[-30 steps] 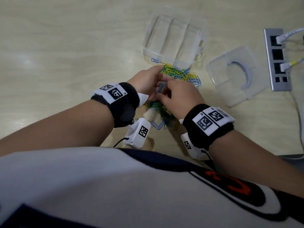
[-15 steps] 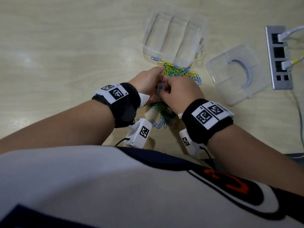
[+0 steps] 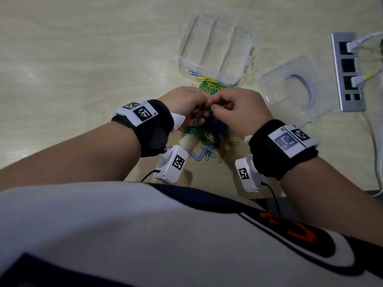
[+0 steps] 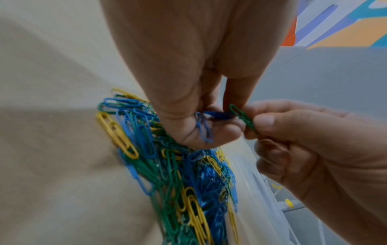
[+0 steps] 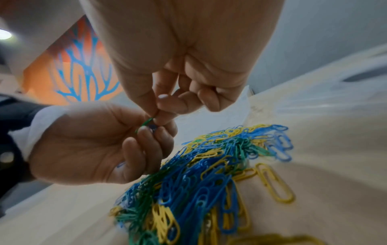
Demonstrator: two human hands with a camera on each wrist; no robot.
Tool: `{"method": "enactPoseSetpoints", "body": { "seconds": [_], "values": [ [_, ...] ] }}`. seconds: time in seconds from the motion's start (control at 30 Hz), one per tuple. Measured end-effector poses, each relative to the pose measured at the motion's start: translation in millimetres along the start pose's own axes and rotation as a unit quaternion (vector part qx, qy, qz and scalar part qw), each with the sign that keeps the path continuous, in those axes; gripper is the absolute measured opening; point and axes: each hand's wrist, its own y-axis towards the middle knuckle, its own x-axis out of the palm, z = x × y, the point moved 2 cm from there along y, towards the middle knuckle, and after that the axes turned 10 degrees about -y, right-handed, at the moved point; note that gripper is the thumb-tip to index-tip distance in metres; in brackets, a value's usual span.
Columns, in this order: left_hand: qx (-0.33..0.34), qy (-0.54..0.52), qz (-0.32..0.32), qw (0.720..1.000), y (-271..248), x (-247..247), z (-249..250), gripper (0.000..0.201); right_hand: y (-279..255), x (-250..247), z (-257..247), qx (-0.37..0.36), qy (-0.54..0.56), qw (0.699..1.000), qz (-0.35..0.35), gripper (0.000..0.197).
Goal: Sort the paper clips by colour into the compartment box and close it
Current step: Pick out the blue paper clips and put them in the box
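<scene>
On the pale wooden tabletop (image 3: 83, 59) a loose heap of blue, green and yellow paper clips (image 3: 209, 139) lies under both hands, the left hand (image 3: 186, 104) gripping blue clips (image 4: 204, 127), the right hand (image 3: 238, 108) pinching a green clip (image 4: 241, 116), with the clear plastic compartment box (image 3: 215, 44) open beyond and its clear lid (image 3: 294, 88) lying beside it.
</scene>
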Motion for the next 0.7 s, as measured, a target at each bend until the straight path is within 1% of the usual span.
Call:
{"method": "enactPoseSetpoints", "body": {
  "seconds": [0.07,0.13,0.2,0.23,0.3,0.37,0.4,0.47,0.53,0.57,0.63,0.7],
  "values": [
    [0.010,0.013,0.011,1.000,0.8,-3.9,-1.0,0.024,-0.9,-0.4,2.4,0.008,0.011,1.000,0.017,0.016],
    [0.018,0.027,0.026,0.999,1.9,-5.8,0.3,0.027,0.2,-4.1,7.1,0.031,-0.033,0.998,0.045,0.014],
    [0.026,0.022,0.044,0.998,2.7,-7.6,2.4,0.030,2.5,-10.0,14.0,0.057,-0.103,0.991,0.064,0.015],
    [0.029,0.017,0.052,0.998,2.7,-9.1,3.7,0.031,3.5,-12.6,17.5,0.071,-0.141,0.986,0.060,0.016],
    [0.029,0.020,0.057,0.998,2.8,-10.8,4.0,0.030,2.9,-15.1,24.7,0.103,-0.200,0.974,0.030,0.019],
    [0.017,0.032,0.051,0.998,2.2,-10.6,3.7,0.028,0.5,-13.3,28.2,0.111,-0.236,0.965,0.007,0.021],
    [0.006,0.035,0.046,0.998,1.6,-9.6,3.2,0.027,-0.8,-10.5,28.2,0.100,-0.243,0.965,0.002,0.022],
    [-0.025,0.030,0.032,0.999,0.3,-8.1,2.5,0.032,-3.3,-0.7,23.9,0.048,-0.243,0.968,-0.025,0.025],
    [-0.046,0.022,0.025,0.998,-0.9,-7.9,2.0,0.040,-6.3,12.3,18.6,-0.004,-0.265,0.962,-0.067,0.031],
    [-0.051,0.019,0.026,0.998,-1.3,-8.5,2.1,0.042,-7.1,17.4,16.7,-0.022,-0.281,0.956,-0.075,0.033],
    [-0.055,0.019,0.029,0.998,-2.5,-10.1,1.9,0.045,-6.5,23.0,14.2,-0.051,-0.308,0.948,-0.057,0.032],
    [-0.059,0.023,0.030,0.998,-3.6,-11.6,1.6,0.047,-4.8,23.3,12.9,-0.074,-0.326,0.942,-0.033,0.025]
  ]
}}
